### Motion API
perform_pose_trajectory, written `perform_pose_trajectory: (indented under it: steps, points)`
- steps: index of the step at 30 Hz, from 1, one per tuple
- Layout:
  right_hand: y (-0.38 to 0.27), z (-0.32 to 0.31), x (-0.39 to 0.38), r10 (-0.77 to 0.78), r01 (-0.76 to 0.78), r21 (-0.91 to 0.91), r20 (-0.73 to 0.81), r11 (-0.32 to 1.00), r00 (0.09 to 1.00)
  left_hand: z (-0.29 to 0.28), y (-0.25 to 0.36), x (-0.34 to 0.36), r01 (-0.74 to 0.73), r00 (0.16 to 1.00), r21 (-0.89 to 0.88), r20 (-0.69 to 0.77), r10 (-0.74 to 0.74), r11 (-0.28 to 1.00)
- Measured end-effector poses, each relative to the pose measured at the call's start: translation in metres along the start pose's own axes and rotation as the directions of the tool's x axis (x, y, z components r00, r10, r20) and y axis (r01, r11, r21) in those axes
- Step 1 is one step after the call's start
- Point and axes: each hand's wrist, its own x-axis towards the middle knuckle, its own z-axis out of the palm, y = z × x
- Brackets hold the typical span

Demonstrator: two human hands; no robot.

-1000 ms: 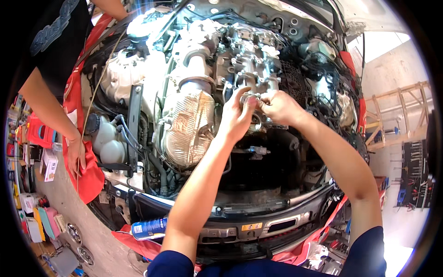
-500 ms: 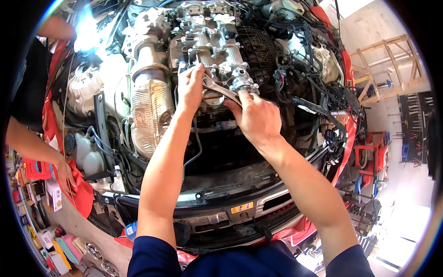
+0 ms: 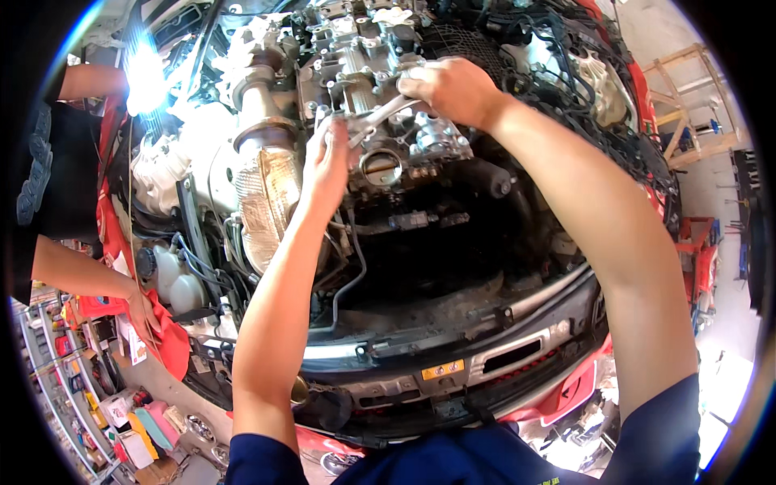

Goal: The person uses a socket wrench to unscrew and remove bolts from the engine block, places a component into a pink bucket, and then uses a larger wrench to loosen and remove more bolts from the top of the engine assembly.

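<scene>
The right hand (image 3: 453, 90) is wrapped shut around the far end of a silver wrench (image 3: 380, 113), and the left hand (image 3: 327, 162) pinches the near, lower end of it against the engine (image 3: 356, 73), fingers curled over the head so the bolt itself is hidden. The wrench lies slanted across the top front of the engine, just above a round metal opening (image 3: 381, 166).

The likeliest trouble is the wrench head slipping off its fastener: with the seat covered by the left fingers, a hard pull from the right hand could round the bolt or drive knuckles into the sharp castings beside it. A loosened bolt could also drop into the round opening or the dark gap (image 3: 420, 259) below, near the front bar (image 3: 453, 331). To the right, a tangle of black cables (image 3: 566, 81) sits close to the right wrist and could snag. At far left another person's hand (image 3: 141, 311) rests on a red cloth (image 3: 174, 343), well apart.
</scene>
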Motion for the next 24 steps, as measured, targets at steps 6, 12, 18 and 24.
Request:
perform_pose_trajectory:
  steps: [6, 12, 18, 24]
  points:
    - [0.001, 0.037, 0.119, -0.106, 0.101, 0.061, 0.086, 0.993, 0.991, -0.03, -0.032, -0.013, 0.018, 0.996, 0.127, 0.088, -0.03, 0.992]
    - [-0.008, 0.022, 0.112, -0.055, 0.063, -0.041, 0.177, 0.997, 0.983, -0.03, -0.021, -0.03, 0.05, 0.998, 0.529, -0.003, -0.058, 0.847]
    - [0.008, -0.1, 0.043, 0.377, -0.402, 0.022, 0.303, 0.915, 0.875, -0.02, 0.04, 0.006, -0.038, 0.996, 0.293, 0.093, 0.011, 0.955]
    - [-0.007, -0.143, -0.056, 0.557, -0.609, 0.105, 0.305, 0.787, 0.773, 0.045, 0.052, 0.046, -0.185, 0.936, 0.519, 0.351, -0.011, 0.834]
